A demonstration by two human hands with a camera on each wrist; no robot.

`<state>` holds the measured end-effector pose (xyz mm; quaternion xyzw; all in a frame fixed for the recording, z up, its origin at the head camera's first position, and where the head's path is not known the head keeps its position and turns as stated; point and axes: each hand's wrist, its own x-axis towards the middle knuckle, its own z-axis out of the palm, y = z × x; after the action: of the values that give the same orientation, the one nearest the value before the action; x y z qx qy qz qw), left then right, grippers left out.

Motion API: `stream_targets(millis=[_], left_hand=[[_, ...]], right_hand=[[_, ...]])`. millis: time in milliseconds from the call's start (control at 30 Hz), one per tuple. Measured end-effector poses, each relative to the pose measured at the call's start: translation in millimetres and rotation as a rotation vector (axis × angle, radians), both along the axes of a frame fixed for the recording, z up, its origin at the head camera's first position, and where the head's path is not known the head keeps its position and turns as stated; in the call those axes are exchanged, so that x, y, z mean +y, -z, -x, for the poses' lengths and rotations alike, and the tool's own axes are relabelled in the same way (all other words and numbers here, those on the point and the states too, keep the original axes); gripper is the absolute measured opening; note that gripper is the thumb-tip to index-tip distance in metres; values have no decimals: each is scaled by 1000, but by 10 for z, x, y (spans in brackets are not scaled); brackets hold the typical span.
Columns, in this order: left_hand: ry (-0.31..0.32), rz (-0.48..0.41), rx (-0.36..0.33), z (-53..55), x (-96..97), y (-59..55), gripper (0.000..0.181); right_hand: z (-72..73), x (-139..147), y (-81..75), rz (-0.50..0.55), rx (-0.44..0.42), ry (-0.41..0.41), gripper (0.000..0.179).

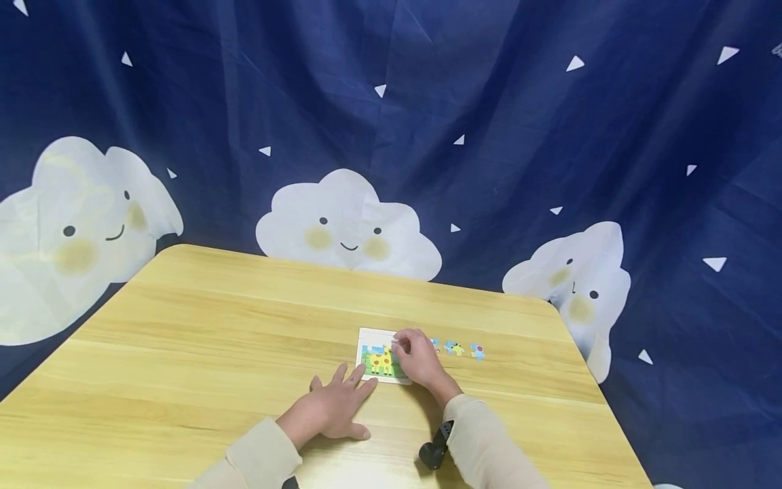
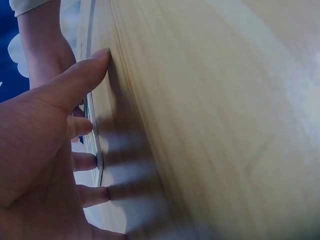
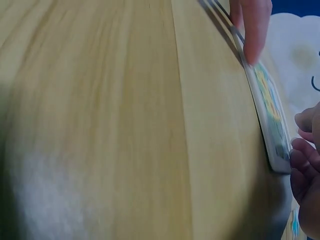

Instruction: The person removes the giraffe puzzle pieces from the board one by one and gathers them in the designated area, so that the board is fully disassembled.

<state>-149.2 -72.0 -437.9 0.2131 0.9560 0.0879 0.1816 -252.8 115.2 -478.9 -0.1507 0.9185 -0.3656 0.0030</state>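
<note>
A small jigsaw puzzle [image 1: 381, 361] with a yellow giraffe on green and blue sits in a white-rimmed tray [image 1: 374, 333]. White backing shows along its upper part. My left hand [image 1: 339, 406] is spread, palm down, its fingertips at the tray's near left corner; in the left wrist view the straight fingers [image 2: 87, 161] reach the tray edge. My right hand [image 1: 420, 358] is over the tray's right side, thumb and fingers curled toward the upper part. In the right wrist view its fingers [image 3: 302, 155] are bent near the tray end. I cannot tell whether they hold a piece.
Several loose puzzle pieces [image 1: 455, 348], blue with yellow and red, lie in a row to the right of the tray. All of it rests on a wooden table [image 1: 244, 326]. A dark blue curtain [image 1: 489, 88] with smiling clouds hangs behind the table's far edge.
</note>
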Motion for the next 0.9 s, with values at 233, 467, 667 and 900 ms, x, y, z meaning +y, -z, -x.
stream_targets(millis=[233,467,667,900], left_hand=[[-3,2,0,-10,3,-7,85],[-6,-4,4,3,-2,6,85],[0,-1,11,0,-9,24,86],[0,15,12,16,-11,28,87]], right_hand=[[6,-80,2,-21,4,-40,20],[-3,-146,5,-35,-4,-92,17],[-19,-203,24,-77,16,-136,12],[-31,-246,47,-133,5,-104,17]])
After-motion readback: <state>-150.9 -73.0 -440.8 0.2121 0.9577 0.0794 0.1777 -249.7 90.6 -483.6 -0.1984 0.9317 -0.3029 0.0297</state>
